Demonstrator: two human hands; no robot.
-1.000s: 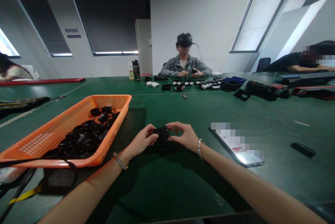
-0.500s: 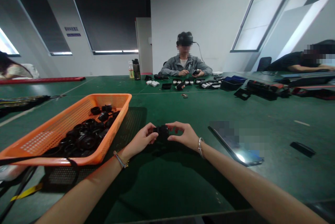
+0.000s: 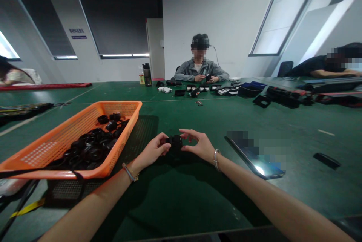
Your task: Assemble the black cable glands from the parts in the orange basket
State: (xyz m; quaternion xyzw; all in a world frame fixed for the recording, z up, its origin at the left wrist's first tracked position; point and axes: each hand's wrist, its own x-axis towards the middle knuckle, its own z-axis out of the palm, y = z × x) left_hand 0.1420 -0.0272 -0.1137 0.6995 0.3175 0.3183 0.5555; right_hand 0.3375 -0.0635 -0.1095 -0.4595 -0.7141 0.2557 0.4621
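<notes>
My left hand (image 3: 156, 147) pinches a small black round plastic part (image 3: 175, 142) by its left end, between thumb and fingers, just above the green table. The part looks cylindrical with a wider right end; finer detail is too dark to make out. My right hand (image 3: 199, 144) curves around that right end with thumb and fingers apart. Its thumb tip is at the part's lower edge, and the index finger is raised above it. Left of my hands stands an orange plastic basket (image 3: 126, 147) with many similar black round parts (image 3: 93, 151) heaped inside.
A phone (image 3: 254, 159) lies right of my right hand, with a small black piece (image 3: 327, 161) farther right. Across the table a person (image 3: 200, 70) handles a small dark object behind several boxes. A dark bottle (image 3: 147, 75) stands at the back. Cables (image 3: 31, 185) run by the basket.
My right index finger has lifted slightly off the black part, widening the gap to the thumb. My left hand stays still. The person opposite has brought both hands together.
</notes>
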